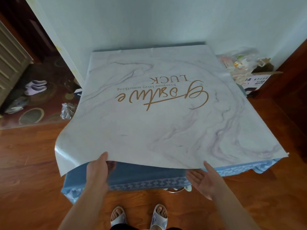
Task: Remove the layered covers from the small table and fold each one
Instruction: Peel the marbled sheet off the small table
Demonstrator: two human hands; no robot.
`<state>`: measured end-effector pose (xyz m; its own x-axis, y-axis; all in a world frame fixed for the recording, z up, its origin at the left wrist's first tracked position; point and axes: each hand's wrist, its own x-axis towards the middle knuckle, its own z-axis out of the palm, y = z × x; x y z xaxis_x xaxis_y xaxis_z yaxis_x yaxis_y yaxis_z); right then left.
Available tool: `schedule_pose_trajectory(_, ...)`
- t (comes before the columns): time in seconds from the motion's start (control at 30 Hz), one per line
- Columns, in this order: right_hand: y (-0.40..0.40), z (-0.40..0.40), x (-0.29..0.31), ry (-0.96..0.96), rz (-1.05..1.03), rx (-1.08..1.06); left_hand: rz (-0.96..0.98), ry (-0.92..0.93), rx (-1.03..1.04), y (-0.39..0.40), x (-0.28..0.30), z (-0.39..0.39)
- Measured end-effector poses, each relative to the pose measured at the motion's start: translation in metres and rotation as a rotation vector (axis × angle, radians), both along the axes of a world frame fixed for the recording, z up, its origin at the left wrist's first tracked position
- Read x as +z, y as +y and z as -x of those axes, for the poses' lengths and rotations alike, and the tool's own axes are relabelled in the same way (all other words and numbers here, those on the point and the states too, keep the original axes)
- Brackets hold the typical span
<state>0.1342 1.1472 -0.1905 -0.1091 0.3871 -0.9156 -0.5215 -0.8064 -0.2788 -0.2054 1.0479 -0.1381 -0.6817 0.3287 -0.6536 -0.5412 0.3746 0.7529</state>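
Observation:
A white marbled cover [159, 113] with gold script and the word LUCK lies on top of the small table, its near edge lifted off. Under it shows a blue cover [141, 176] with a pale patterned border, hanging over the table's front. My left hand [98, 170] pinches the marbled cover's near edge, thumb on top and fingers underneath. My right hand [202, 180] is palm up with straight fingers just under the same edge, further right; its thumb touches the rim. The table itself is hidden by the covers.
A pale wall stands right behind the table. A cardboard box with plastic bags [249, 70] sits at the back right. Slippers [35, 87] and a crumpled wrapper [68, 110] lie on a patterned rug at left. My sandalled feet [137, 216] stand on the wood floor.

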Motion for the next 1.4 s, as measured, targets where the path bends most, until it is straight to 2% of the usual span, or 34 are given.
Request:
schedule_pose_trajectory(0.07, 0.018, 0.002, 0.011, 0.019, -0.047, -0.146, -0.045, 0.131, -0.055, 0.004, 0.013, 0.005)
schedule_pose_trajectory(0.13, 0.043, -0.007, 0.018, 0.004, -0.094, -0.273, -0.125, 0.091, -0.064, 0.011, 0.02, 0.013)
schedule_pose_trajectory(0.23, 0.088, -0.028, 0.029, -0.21, -0.205, -0.199, -0.161, -0.062, -0.048, 0.021, 0.023, 0.024)
schedule_pose_trajectory(0.3, 0.101, -0.021, 0.057, -0.309, -0.325, -0.141, -0.139, -0.082, -0.025, 0.019, 0.019, 0.028)
schedule_pose_trajectory(0.37, 0.09, -0.005, 0.081, -0.448, -0.486, -0.097, -0.09, -0.066, -0.017, 0.009, 0.01, 0.03)
schedule_pose_trajectory(0.43, 0.051, 0.006, 0.087, -0.456, -0.545, -0.118, -0.029, -0.031, -0.018, -0.001, 0.005, 0.027)
schedule_pose_trajectory(0.5, 0.009, 0.004, 0.069, -0.44, -0.487, -0.146, 0.052, 0.058, -0.012, -0.011, 0.01, 0.023)
schedule_pose_trajectory(0.6, -0.034, -0.002, 0.036, -0.41, -0.288, -0.234, 0.148, 0.265, -0.051, -0.038, 0.034, 0.016)
schedule_pose_trajectory(0.7, -0.061, -0.013, 0.015, -0.316, -0.186, -0.261, 0.098, 0.368, -0.054, -0.075, 0.047, 0.009)
schedule_pose_trajectory(0.77, -0.069, -0.021, 0.008, -0.25, -0.148, -0.279, 0.055, 0.228, 0.015, -0.094, 0.037, 0.015)
schedule_pose_trajectory(0.87, -0.081, -0.019, 0.011, -0.227, -0.12, -0.311, -0.043, -0.19, 0.124, -0.119, 0.003, 0.031)
schedule_pose_trajectory(0.93, -0.088, -0.01, 0.017, -0.274, -0.133, -0.346, -0.06, -0.295, 0.157, -0.135, -0.017, 0.035)
schedule_pose_trajectory(1.17, -0.155, 0.03, 0.052, -0.44, -0.234, -0.427, -0.027, -0.304, 0.123, -0.19, -0.043, 0.054)
schedule_pose_trajectory(1.3, -0.238, 0.045, 0.021, -0.425, -0.241, -0.499, -0.14, -0.296, 0.081, -0.24, -0.043, 0.09)
schedule_pose_trajectory(1.4, -0.311, 0.057, 0.009, -0.333, -0.082, -0.636, -0.163, -0.253, 0.014, -0.275, -0.044, 0.124)
